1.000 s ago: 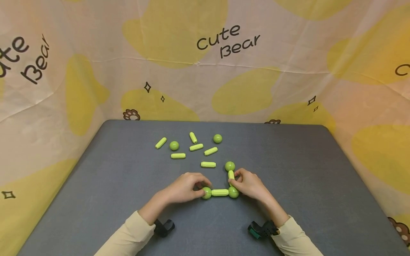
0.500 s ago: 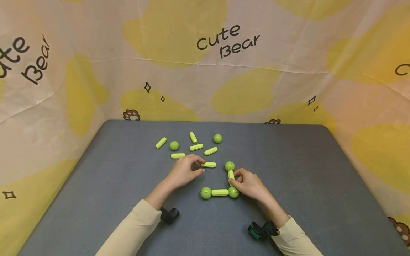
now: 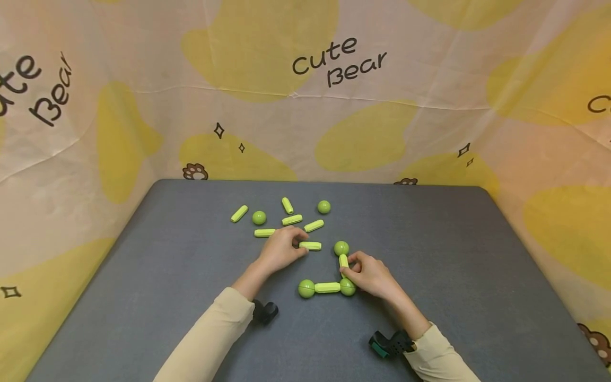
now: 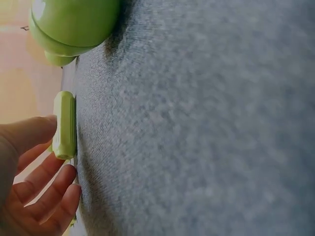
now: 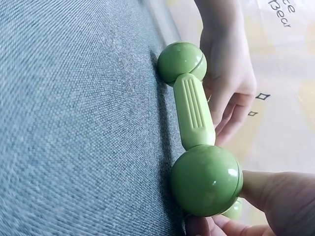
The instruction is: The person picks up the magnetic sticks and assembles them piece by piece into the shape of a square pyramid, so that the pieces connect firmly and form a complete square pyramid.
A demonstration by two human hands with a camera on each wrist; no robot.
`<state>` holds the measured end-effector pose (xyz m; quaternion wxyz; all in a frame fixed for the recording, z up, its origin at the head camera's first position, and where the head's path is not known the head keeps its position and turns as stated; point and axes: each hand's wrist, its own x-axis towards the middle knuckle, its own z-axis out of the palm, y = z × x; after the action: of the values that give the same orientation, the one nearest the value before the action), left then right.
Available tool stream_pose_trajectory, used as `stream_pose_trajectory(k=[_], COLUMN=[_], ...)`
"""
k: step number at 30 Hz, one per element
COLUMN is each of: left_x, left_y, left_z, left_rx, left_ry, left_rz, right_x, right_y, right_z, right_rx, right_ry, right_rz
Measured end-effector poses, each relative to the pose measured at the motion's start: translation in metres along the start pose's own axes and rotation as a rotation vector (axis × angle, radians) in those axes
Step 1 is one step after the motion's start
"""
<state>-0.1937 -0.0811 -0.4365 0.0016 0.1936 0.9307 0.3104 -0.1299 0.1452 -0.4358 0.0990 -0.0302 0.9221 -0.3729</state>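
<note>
In the head view, a rod (image 3: 327, 287) lies between two green balls, with a left ball (image 3: 306, 288) and a corner ball (image 3: 348, 287). A second rod (image 3: 343, 261) runs from the corner ball to a far ball (image 3: 341, 248). My right hand (image 3: 369, 274) pinches this second rod beside the corner. My left hand (image 3: 282, 248) is at the left end of a loose light-green rod (image 3: 313, 246), thumb on the near side and index finger on the far side. The left wrist view has the thumb against that rod (image 4: 65, 125) and the other fingers spread loosely.
Beyond my left hand lie several loose rods, among them a slanted rod (image 3: 314, 226) and a left rod (image 3: 239, 214). Two loose balls, a left one (image 3: 259, 217) and a right one (image 3: 324, 207), sit farther back. A patterned cloth (image 3: 267, 138) rises behind the grey table (image 3: 429, 233).
My left hand has let go of the left ball and moved away from me to the loose rod, its fingers now around one end. The right hand keeps its hold.
</note>
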Motion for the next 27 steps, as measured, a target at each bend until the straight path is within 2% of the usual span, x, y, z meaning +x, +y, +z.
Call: stream_pose_trajectory(k=[13, 27], left_x=[0.0042, 0.0037], left_y=[-0.0005, 0.007], left_z=[0.0051, 0.0039], left_rx=[0.018, -0.013], left_ry=[-0.001, 0.009], left_rz=[-0.009, 0.07], right_x=[-0.0005, 0.0005], right_y=[0.0003, 0.0011], right_z=[0.0001, 0.0012], right_rx=[-0.007, -0.018], right_ry=[0.004, 0.01], right_rz=[-0.011, 0.004])
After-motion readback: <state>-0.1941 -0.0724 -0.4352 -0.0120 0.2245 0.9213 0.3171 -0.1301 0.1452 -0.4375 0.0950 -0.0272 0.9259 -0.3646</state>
